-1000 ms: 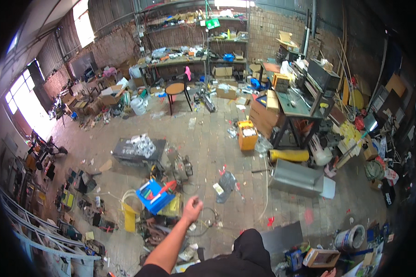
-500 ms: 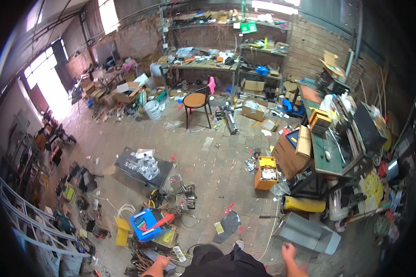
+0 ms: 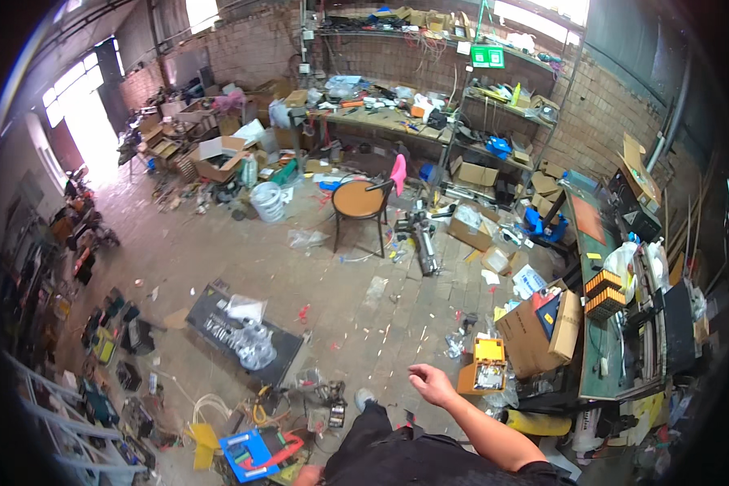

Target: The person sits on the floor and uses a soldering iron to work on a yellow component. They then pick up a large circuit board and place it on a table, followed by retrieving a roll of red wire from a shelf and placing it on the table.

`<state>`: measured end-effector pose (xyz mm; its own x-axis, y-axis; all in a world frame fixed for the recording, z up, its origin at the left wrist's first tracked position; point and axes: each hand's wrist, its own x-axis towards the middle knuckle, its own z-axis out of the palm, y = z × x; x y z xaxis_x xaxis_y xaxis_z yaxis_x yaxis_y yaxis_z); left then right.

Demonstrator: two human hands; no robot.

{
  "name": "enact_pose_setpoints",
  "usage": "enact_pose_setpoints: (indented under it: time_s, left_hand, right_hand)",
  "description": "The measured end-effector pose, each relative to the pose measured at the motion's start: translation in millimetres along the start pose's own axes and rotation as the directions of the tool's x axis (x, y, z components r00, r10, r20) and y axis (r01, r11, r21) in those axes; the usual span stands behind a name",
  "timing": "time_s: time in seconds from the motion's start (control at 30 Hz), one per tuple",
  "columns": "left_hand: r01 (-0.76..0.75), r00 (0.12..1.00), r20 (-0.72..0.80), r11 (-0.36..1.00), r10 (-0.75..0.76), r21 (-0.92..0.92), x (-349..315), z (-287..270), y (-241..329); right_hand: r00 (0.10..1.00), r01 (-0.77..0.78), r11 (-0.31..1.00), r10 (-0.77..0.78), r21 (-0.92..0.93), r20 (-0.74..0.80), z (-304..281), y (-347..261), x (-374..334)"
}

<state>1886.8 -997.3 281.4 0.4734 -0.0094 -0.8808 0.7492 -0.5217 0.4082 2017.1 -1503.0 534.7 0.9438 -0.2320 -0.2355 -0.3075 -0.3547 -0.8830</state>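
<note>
where brick floor (image 3: 243,259) lies littered | right hand (image 3: 432,382) loose, holding nothing | left hand (image 3: 306,476) unclear

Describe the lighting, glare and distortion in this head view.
Head view: daylight blows out the doorway at upper left and the high windows; the brick floor is evenly lit with soft shadows; fisheye bends the workbench and walls toward a black rim; the right hand looks sharp, unblurred.

Left hand (image 3: 306,475): only a sliver shows at the lower edge, the rest cut off, grip not readable; blue tray (image 3: 255,455): contents too small to tell; workbench (image 3: 397,121): clutter too small to name; green table (image 3: 603,324): far side darkened by the rim; orange box (image 3: 483,366): contents indistinct.
</note>
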Motion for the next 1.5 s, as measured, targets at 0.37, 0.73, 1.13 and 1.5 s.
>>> enact_pose_setpoints:
  time_s: [0.37,0.73,1.13,1.5]
  left_hand:
    - [-0.473,0.878,-0.234,0.834,0.418,-0.284,92,-175,547]
    - [-0.247,0.930,-0.145,0.868,0.336,0.432,212,-262,565]
    - [-0.063,0.994,-0.077,0.990,0.073,0.125,428,-449,776]
    - [-0.730,0.438,-0.115,0.428,0.891,0.533,473,-659,1325]
  right_hand:
    - [0.996,-0.049,0.995,0.056,0.088,-0.072,-78,-75,307]
    - [0.997,0.037,0.998,-0.034,0.053,-0.066,-100,-154,681]
    - [0.930,0.159,0.970,-0.086,0.181,-0.356,-168,-323,1020]
    - [0.434,0.112,0.950,-0.312,-0.293,-0.845,-397,-492,1154]
